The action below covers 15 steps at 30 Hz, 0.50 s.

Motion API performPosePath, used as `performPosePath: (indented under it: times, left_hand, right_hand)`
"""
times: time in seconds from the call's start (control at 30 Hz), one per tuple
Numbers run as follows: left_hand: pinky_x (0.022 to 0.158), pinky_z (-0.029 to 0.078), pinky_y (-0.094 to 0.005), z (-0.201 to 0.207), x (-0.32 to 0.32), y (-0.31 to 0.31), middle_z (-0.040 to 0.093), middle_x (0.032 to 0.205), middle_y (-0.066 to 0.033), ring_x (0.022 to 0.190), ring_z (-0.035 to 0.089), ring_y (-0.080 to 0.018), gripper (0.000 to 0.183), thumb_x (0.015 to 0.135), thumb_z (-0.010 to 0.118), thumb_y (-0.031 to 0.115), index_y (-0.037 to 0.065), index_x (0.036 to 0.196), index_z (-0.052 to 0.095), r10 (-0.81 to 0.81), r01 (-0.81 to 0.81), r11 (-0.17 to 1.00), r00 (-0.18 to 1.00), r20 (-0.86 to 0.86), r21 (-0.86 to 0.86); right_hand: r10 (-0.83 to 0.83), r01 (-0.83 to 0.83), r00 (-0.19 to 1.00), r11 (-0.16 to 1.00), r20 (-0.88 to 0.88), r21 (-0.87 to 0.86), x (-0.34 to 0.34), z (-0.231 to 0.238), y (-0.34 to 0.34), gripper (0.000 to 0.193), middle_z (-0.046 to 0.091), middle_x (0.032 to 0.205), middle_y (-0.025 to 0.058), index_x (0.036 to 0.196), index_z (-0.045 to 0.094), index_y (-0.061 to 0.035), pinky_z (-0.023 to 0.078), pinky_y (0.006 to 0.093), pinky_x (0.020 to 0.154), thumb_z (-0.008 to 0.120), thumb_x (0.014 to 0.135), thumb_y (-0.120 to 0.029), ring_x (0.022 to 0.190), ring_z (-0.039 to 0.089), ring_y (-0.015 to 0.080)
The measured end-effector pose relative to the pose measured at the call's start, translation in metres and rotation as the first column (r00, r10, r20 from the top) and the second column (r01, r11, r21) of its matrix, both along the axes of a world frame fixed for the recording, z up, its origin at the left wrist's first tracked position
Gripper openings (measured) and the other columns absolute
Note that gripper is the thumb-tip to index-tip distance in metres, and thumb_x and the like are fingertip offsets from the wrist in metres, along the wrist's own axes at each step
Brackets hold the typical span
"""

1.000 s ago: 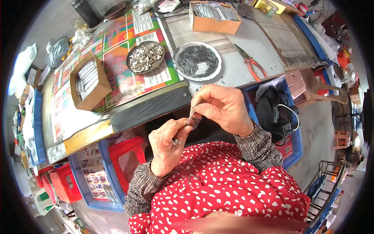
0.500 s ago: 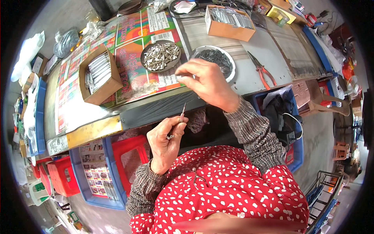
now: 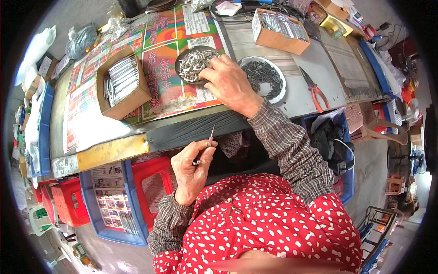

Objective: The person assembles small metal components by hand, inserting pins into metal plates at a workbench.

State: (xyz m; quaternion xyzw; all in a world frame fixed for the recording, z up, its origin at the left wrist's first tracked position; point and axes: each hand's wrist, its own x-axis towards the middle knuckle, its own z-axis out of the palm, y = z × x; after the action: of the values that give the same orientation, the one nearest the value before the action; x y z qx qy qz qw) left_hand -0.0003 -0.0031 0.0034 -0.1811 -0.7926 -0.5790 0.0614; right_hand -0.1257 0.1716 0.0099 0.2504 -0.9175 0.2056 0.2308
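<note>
My left hand (image 3: 189, 171) is closed around a slim metal rod (image 3: 211, 137), whose thin pointed tip sticks up past the thumb and finger. A shiny knobbed end shows below the fingers. My right hand (image 3: 232, 86) reaches over the table, fingertips bent down at the right side of a dark round dish (image 3: 179, 75). Small silvery metal tubes or caps (image 3: 194, 64) fill that dish. What the right fingertips pinch, if anything, is hidden. Just right of that hand stands a white-rimmed bowl (image 3: 284, 86) of thin dark pieces (image 3: 262, 75).
A cardboard box (image 3: 130, 102) of slim silvery rods stands on the left, another box (image 3: 285, 44) at the back. Red-handled pliers (image 3: 315, 91) lie at right. Below the table edge are blue crates (image 3: 127, 164) and a red stool (image 3: 155, 169).
My right hand has moved left and away from me, from above the table's near side to the dish of small metal pieces. The left hand still holds the rod nearly in place.
</note>
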Motion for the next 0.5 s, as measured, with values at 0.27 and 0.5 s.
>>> performPosePath:
  times: [0.27, 0.5]
  left_hand:
    - [0.052, 0.042, -0.022, -0.0012, -0.0011, -0.0036, 0.061, 0.07, -0.0062, 0.057, 0.054, -0.0092, 0.011, 0.085, 0.061, 0.008, -0.002, 0.089, 0.064, -0.001, 0.001, 1.0, 1.0, 0.023, -0.004]
    - [0.056, 0.045, -0.0241, 0.0006, -0.0013, -0.0036, 0.064, 0.077, -0.009, 0.06, 0.059, -0.0148, 0.01, 0.081, 0.064, 0.003, 0.0, 0.09, 0.063, -0.019, 0.02, 1.0, 0.999, 0.038, -0.013]
  right_hand:
    - [-0.031, 0.032, 0.998, 0.999, -0.048, 0.037, -0.0034, 0.0005, -0.0043, 0.008, 0.055, 0.086, 0.0096, 0.08, 0.061, -0.0052, 0.043, 0.0399, 0.077, 0.06, 0.073, -0.008, 0.09, 0.051, 0.0278]
    - [-0.014, 0.016, 1.0, 0.996, -0.027, 0.082, -0.0066, 0.0034, -0.0001, 0.017, 0.052, 0.088, 0.0096, 0.083, 0.059, -0.0038, 0.044, 0.0389, 0.078, 0.064, 0.067, -0.008, 0.089, 0.049, 0.0279]
